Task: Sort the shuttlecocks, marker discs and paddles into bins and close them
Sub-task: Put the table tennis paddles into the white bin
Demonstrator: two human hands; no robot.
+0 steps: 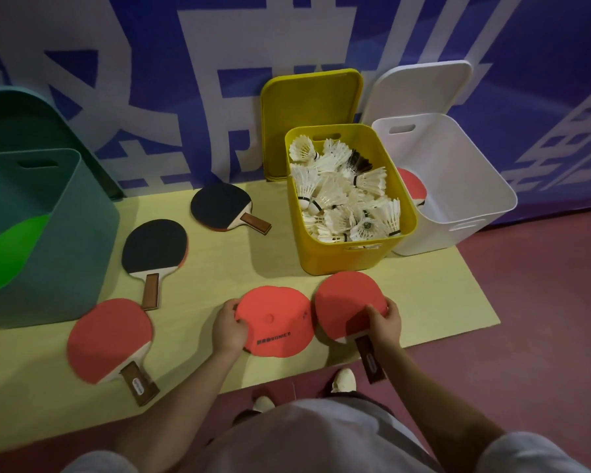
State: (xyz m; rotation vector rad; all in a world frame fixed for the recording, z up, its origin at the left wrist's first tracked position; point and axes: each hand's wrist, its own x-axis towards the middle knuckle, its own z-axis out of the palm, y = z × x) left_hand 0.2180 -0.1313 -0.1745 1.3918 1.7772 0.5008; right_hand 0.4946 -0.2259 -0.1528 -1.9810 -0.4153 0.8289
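left hand (228, 331) we curl round the disc (275, 320) edge | right hand (382, 322) we grip the paddle (348, 303) | both on the mat (440, 295)

Your teal bin (48, 233) runs off the left edge, and its wall hides most of the green marker disc (12, 252) inside. The yellow bin (342, 257) covers the lower part of its lid (307, 104) propped behind it. Only a red slice of a paddle (413, 187) shows inside the white bin (458, 199). Small black print on the orange disc (273, 319) is too blurred to read reliably.
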